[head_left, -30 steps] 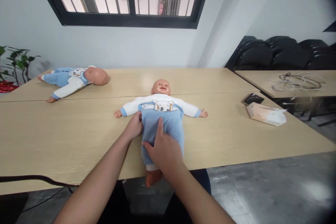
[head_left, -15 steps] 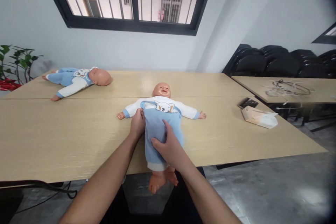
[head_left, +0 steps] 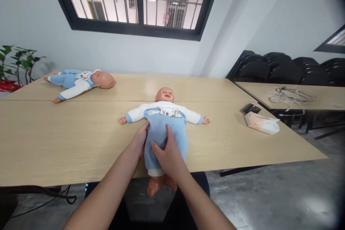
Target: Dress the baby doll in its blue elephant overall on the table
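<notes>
A baby doll (head_left: 165, 95) lies on its back with its arms spread and its feet past the table's front edge. It wears a white top with blue cuffs and light blue trousers (head_left: 179, 134); a cartoon animal face shows at the chest. At the left side of the trousers, my left hand (head_left: 140, 139) grips the cloth near the waist, its fingers mostly hidden behind. My right hand (head_left: 170, 155) holds the front of the trousers over the legs, thumb and index finger apart, other fingers out of sight.
A second doll (head_left: 78, 81) in matching clothes lies at the table's back left. On the right are a tissue pack (head_left: 261, 123) and a dark object (head_left: 250, 108). Cables (head_left: 291, 95) lie on another table before stacked black chairs (head_left: 253, 67). A plant (head_left: 23, 61) stands far left.
My left hand has slid down from the waistband to the trousers' side, and its fist has loosened. The trouser legs and feet have shifted slightly left with my right hand.
</notes>
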`<state>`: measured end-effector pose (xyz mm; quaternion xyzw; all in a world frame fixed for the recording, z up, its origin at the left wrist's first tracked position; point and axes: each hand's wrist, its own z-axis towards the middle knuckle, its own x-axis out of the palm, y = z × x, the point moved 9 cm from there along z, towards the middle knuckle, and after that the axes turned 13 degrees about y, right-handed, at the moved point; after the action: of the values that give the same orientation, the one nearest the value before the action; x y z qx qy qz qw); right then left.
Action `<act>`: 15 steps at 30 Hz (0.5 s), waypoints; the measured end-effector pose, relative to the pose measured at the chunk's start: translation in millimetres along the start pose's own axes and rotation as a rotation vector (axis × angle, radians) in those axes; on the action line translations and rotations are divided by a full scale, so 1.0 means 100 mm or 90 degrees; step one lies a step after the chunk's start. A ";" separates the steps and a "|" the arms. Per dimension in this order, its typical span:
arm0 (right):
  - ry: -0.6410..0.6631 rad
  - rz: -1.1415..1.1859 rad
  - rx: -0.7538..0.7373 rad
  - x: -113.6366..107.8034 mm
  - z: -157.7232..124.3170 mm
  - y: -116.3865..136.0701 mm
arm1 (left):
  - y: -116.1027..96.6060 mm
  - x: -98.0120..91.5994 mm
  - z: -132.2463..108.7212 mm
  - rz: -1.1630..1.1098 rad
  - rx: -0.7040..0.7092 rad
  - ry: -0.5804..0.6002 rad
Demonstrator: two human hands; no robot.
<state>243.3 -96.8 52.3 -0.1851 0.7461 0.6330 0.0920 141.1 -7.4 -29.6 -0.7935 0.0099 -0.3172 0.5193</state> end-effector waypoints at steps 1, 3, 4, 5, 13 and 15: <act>0.000 -0.001 0.003 0.00 -0.01 0.00 | 0.01 0.00 0.01 -0.035 -0.007 -0.004; 0.009 -0.007 0.006 0.02 -0.03 -0.01 | -0.01 -0.01 0.05 -0.087 0.000 -0.017; 0.016 -0.014 0.007 0.04 -0.04 -0.01 | -0.01 0.00 0.09 -0.114 -0.002 -0.019; 0.022 -0.024 0.009 0.06 -0.05 -0.01 | -0.01 0.01 0.13 -0.140 -0.013 -0.014; 0.071 -0.145 0.003 -0.02 -0.12 0.04 | -0.01 -0.01 0.05 -0.171 -0.089 -0.013; 0.038 -0.146 -0.013 -0.26 -0.09 0.02 | -0.10 -0.12 -0.12 -0.112 -0.035 -0.072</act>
<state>266.7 -101.2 65.6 -0.2888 0.7159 0.6201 0.1395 121.8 -8.2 -24.0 -0.8220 -0.0806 -0.3160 0.4668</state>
